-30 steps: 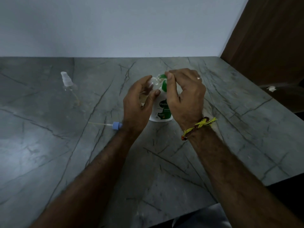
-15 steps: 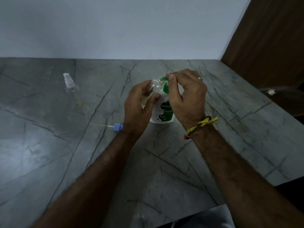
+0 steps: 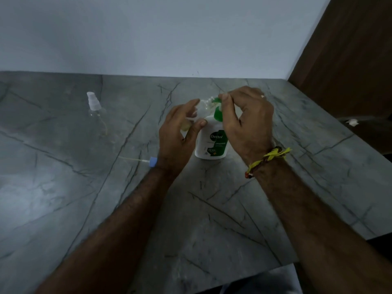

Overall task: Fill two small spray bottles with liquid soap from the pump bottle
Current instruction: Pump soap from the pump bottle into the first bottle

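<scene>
Change: since the earlier frames the hands have kept their places at the pump; the right thumb and fingers sit a little higher on the green head, and the view has tipped slightly.
Table (image 3: 212, 219): grey veined stone, carrying everything.
Pump bottle (image 3: 211, 143): white body, green label and pump, upright at the centre, at 12 o'clock from the person. Likely the heaviest item and stable on its base; a soapy pump head may be slick, so press from the top.
Right hand (image 3: 247, 122): fingers curled over the pump head, thumb at its front edge.
Left hand (image 3: 177, 134): wrapped round the open spray bottle (image 3: 200, 111), a small clear one tilted with its mouth towards the nozzle, at 9 o'clock of the pump. Judged light, thin-walled and slippery; best held round the body, as now.
Second spray bottle (image 3: 94, 107): clear, white sprayer fitted, at 10 o'clock, well apart. How much liquid it holds cannot be told.
Loose sprayer cap (image 3: 153, 161): blue, with a pale dip tube, lying just beside the left wrist at 9 o'clock.
</scene>
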